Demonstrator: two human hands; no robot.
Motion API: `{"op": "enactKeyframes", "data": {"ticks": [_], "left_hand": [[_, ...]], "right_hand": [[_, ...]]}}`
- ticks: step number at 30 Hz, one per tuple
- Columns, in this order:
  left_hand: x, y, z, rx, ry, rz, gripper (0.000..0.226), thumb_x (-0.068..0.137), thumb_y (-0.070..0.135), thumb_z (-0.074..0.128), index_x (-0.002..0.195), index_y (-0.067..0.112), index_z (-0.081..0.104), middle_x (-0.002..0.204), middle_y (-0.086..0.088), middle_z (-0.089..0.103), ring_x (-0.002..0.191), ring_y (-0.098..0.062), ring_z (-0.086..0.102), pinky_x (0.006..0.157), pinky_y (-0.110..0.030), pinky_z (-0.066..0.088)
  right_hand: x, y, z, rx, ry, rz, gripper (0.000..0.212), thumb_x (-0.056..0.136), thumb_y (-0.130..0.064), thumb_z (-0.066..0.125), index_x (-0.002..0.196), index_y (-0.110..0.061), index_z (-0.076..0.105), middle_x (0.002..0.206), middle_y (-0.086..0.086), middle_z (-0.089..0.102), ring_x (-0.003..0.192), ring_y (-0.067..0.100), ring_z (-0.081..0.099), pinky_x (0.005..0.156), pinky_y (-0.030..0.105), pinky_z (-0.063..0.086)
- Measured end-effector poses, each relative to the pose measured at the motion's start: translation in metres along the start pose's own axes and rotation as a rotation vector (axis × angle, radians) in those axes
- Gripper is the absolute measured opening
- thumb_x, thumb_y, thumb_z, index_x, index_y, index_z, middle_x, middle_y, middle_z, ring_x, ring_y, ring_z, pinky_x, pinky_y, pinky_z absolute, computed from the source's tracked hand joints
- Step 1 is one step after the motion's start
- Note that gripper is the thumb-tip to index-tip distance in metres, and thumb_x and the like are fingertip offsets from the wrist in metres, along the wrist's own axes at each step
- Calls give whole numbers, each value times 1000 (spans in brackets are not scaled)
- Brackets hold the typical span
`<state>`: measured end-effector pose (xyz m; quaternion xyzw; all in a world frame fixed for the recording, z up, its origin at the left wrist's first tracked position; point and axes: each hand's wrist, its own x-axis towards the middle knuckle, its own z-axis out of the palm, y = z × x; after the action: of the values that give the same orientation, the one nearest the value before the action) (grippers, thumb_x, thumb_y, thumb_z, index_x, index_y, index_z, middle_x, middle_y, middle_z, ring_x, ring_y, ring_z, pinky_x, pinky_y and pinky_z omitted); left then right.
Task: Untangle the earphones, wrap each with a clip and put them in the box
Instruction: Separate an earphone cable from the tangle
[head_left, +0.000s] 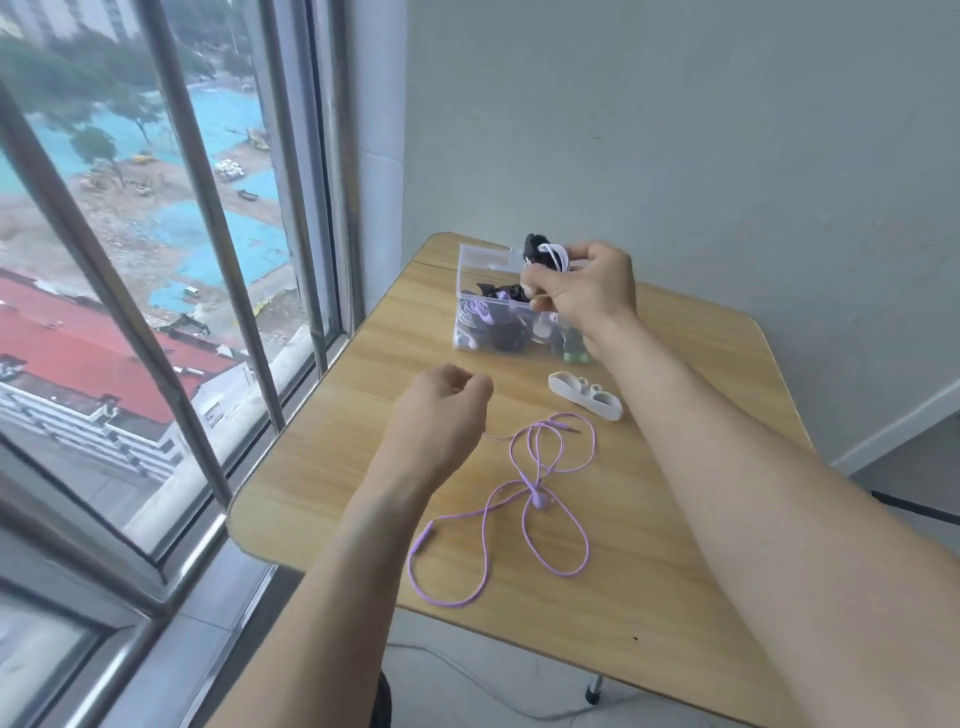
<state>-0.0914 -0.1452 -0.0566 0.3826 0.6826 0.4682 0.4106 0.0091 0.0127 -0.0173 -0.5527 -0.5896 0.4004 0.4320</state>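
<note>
Above box (470, 280), right hand (587, 291) grips clipped white earphones (553, 255); left hand (441, 410) loosely curled, holding nothing.

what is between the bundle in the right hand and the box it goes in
Nothing visible. The right hand holds the white earphone bundle with a black clip directly over the open clear plastic box, which already holds other wrapped earphones but has no lid on it.
</note>
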Motion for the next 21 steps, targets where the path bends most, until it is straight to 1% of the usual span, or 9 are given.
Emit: {"op": "enactKeyframes", "data": {"ticks": [3,5,8,10,12,14,16,18,21], "left_hand": [[-2,-3,-2,392,-3,-3,26,96,31,48,95,10,64,93,-5,68,89,-28,63,80,-35,51],[-4,-5,1,484,-5,7,27,98,31,47,94,9,62,91,-8,65,85,-29,59,80,-38,51],[1,-9,3,538,-28,4,34,99,36,47,107,8,63,103,-8,69,97,-29,62,82,-37,51],[3,-12,5,559,-58,9,36,99,40,46,110,10,63,105,-6,68,99,-27,62,83,-36,51],[4,-14,5,572,-82,22,37,98,42,46,108,11,63,104,-5,68,98,-27,62,83,-36,51],[5,-16,5,588,-101,27,38,98,43,46,111,11,62,107,-4,68,100,-26,62,80,-34,50],[6,-18,4,599,-109,34,39,98,45,47,115,12,61,111,-4,67,102,-25,62,79,-32,47],[6,-19,3,595,-102,35,40,98,46,47,118,14,61,114,-3,66,104,-25,61,78,-31,46],[7,-21,3,612,-89,39,40,99,46,47,119,14,60,115,-3,66,105,-24,61,80,-32,46]], "right_hand": [[21,-13,18,-174,-77,1,17,66,-2,77,73,-11,64,74,12,75,52,19,67,63,36,64],[31,-19,31,-310,-129,-17,6,65,-3,73,70,-5,70,68,11,73,53,20,66,66,40,64],[44,-22,53,-464,-178,-28,18,63,-6,74,80,0,75,71,10,75,60,21,72,68,39,64],[48,-22,64,-575,-230,-38,24,64,-12,80,84,-1,73,78,6,74,67,22,72,64,32,62],[50,-21,72,-692,-257,-66,26,68,-22,83,78,-8,63,78,3,62,62,20,58,49,24,44],[51,-19,73,-778,-283,-86,36,77,-29,79,68,-12,49,69,1,50,55,16,45,43,26,29],[52,-21,72,-855,-320,-70,35,89,-28,68,67,-11,47,66,3,49,57,18,47,45,27,29],[52,-26,68,-966,-358,-53,28,95,-17,57,70,-8,50,67,7,51,58,22,49,47,27,32],[52,-28,65,-1009,-418,-85,5,89,-10,62,86,-7,64,76,8,64,64,22,60,52,26,44]]}}
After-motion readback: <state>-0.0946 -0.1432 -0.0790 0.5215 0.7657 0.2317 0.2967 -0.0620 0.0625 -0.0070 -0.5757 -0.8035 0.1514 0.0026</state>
